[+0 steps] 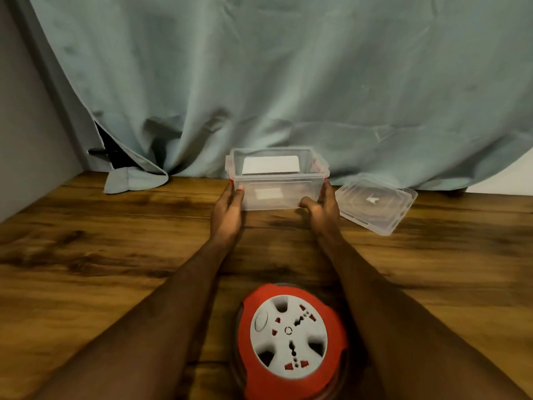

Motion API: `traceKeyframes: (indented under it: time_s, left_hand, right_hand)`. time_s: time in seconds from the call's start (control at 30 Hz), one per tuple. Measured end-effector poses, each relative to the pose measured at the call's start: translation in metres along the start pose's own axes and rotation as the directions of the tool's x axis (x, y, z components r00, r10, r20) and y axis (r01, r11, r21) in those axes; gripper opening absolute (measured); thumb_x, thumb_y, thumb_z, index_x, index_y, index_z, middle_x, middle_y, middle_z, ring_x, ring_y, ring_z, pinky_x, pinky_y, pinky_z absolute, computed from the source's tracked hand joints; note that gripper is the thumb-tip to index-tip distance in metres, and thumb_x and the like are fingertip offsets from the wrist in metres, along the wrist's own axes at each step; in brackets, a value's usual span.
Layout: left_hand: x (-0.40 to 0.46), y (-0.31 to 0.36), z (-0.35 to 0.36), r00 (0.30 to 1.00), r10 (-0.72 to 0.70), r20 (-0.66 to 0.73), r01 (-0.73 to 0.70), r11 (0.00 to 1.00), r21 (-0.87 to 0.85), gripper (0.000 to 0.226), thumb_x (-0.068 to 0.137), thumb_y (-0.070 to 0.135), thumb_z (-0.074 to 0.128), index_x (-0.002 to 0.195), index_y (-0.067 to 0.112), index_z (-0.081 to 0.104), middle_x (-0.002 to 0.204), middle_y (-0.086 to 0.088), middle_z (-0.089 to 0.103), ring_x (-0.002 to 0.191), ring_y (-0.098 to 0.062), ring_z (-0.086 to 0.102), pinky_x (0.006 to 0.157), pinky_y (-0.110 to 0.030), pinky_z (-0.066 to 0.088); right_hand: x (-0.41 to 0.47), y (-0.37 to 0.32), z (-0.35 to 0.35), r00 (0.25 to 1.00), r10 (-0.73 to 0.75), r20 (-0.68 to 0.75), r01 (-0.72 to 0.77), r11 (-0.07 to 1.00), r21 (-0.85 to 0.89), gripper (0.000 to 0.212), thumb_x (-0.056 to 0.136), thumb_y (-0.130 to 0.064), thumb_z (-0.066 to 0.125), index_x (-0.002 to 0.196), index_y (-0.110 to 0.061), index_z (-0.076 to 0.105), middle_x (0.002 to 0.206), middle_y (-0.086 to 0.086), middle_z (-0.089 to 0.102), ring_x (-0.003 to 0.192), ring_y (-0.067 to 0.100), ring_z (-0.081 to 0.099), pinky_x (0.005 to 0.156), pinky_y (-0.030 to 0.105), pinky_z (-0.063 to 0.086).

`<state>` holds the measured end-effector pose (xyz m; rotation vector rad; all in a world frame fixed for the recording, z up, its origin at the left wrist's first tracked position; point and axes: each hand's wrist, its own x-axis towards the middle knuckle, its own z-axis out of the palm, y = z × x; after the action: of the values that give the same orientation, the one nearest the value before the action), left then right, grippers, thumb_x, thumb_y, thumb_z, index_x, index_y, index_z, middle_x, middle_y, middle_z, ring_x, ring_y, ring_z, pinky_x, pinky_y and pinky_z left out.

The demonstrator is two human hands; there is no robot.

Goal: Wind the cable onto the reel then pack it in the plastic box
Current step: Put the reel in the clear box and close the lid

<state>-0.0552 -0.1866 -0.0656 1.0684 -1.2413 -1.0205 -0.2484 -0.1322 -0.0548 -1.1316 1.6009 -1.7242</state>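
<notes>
Both arms are stretched forward; the plastic box [278, 180] is gripped at its sides by the left hand [227, 210] and right hand [323, 210], thumbs curled against its front.

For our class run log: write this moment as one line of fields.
left hand + right hand: grip clear plastic box | clear lid: off, right | red-and-white cable reel: on wooden table

My left hand [227, 210] and my right hand [321, 207] hold the two sides of the clear plastic box [277, 180] at 12 o'clock on the wooden table [115, 255], its lid [376, 206] at 2 o'clock just beside it, the red reel [291, 339] at 6 o'clock.
</notes>
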Motion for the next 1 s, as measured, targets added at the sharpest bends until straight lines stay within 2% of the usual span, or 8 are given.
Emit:
traceKeyframes:
  time_s: [0.07,0.2,0.27,0.4,0.5,0.67,0.83,1.0]
  left_hand:
    - [-0.002,0.003,-0.003,0.999,-0.045,-0.007,0.045,0.997,-0.056,0.046,0.106,0.032,0.054,0.148,0.012,0.056,0.151,-0.006,0.059,0.138,-0.018,0.053,0.122,-0.037,0.037]
    - [-0.02,0.012,-0.011,0.996,-0.081,0.025,0.083,0.99,-0.118,0.039,0.11,0.032,0.046,0.128,0.008,0.07,0.13,-0.014,0.072,0.126,-0.03,0.065,0.115,-0.05,0.046]
    - [-0.033,0.015,-0.015,0.997,-0.079,0.024,0.082,0.99,-0.111,0.041,0.11,0.034,0.045,0.128,0.007,0.071,0.129,-0.013,0.072,0.125,-0.029,0.065,0.116,-0.049,0.045]
    - [-0.065,0.018,-0.032,0.997,-0.077,-0.015,0.076,0.995,-0.057,0.037,0.109,0.041,0.045,0.115,0.021,0.075,0.116,0.0,0.075,0.113,-0.017,0.067,0.115,-0.047,0.046]
    - [-0.092,0.022,-0.044,0.996,-0.09,0.004,0.09,0.995,-0.04,0.047,0.109,0.045,0.041,0.127,0.015,0.072,0.125,-0.007,0.074,0.121,-0.025,0.067,0.114,-0.049,0.047]
    - [-0.131,0.031,-0.059,0.994,-0.112,-0.001,0.112,0.991,-0.067,0.041,0.108,0.046,0.043,0.119,0.021,0.074,0.125,-0.006,0.074,0.12,-0.024,0.067,0.112,-0.05,0.049]
    - [-0.163,0.042,-0.065,0.996,-0.076,-0.043,0.075,0.997,-0.031,0.045,0.111,0.036,0.043,0.126,0.006,0.072,0.125,-0.012,0.074,0.121,-0.028,0.067,0.11,-0.044,0.05]
    - [-0.179,0.043,-0.072,0.994,-0.096,-0.055,0.093,0.995,-0.046,0.039,0.11,0.033,0.045,0.123,0.009,0.073,0.12,-0.005,0.073,0.118,-0.023,0.066,0.108,-0.038,0.05]
  right_hand:
    - [-0.004,-0.001,-0.003,1.0,-0.012,-0.009,0.012,1.0,0.003,0.075,0.087,-0.003,0.07,0.155,-0.015,0.041,0.141,0.007,0.059,0.125,0.028,0.059,0.105,0.05,0.052]
    - [-0.025,-0.005,-0.016,0.999,0.028,-0.037,-0.025,0.995,0.093,0.064,0.089,0.003,0.066,0.149,-0.007,0.047,0.138,0.014,0.061,0.126,0.03,0.059,0.107,0.045,0.051]
    - [-0.04,-0.007,-0.021,0.998,0.035,-0.043,-0.03,0.992,0.119,0.062,0.089,0.003,0.067,0.147,-0.007,0.049,0.137,0.014,0.062,0.125,0.029,0.06,0.107,0.046,0.051]
    - [-0.074,-0.01,-0.029,0.998,0.043,-0.044,-0.037,0.99,0.136,0.063,0.087,0.002,0.071,0.146,-0.007,0.05,0.136,0.012,0.063,0.123,0.026,0.062,0.105,0.046,0.052]
    - [-0.101,-0.015,-0.035,0.997,0.05,-0.062,-0.041,0.989,0.142,0.064,0.086,0.004,0.072,0.145,-0.005,0.051,0.137,0.014,0.063,0.125,0.028,0.061,0.106,0.047,0.052]
    - [-0.141,-0.027,-0.045,0.995,0.072,-0.069,-0.06,0.984,0.17,0.063,0.085,0.008,0.069,0.144,-0.004,0.052,0.136,0.015,0.064,0.125,0.03,0.062,0.105,0.049,0.052]
    - [-0.174,-0.033,-0.056,0.994,0.084,-0.073,-0.069,0.98,0.184,0.062,0.086,0.008,0.068,0.144,-0.005,0.052,0.133,0.014,0.066,0.122,0.027,0.064,0.103,0.045,0.055]
    - [-0.196,-0.037,-0.062,0.995,0.078,-0.056,-0.066,0.979,0.195,0.062,0.087,0.006,0.067,0.145,-0.007,0.051,0.133,0.012,0.066,0.12,0.025,0.065,0.097,0.041,0.058]
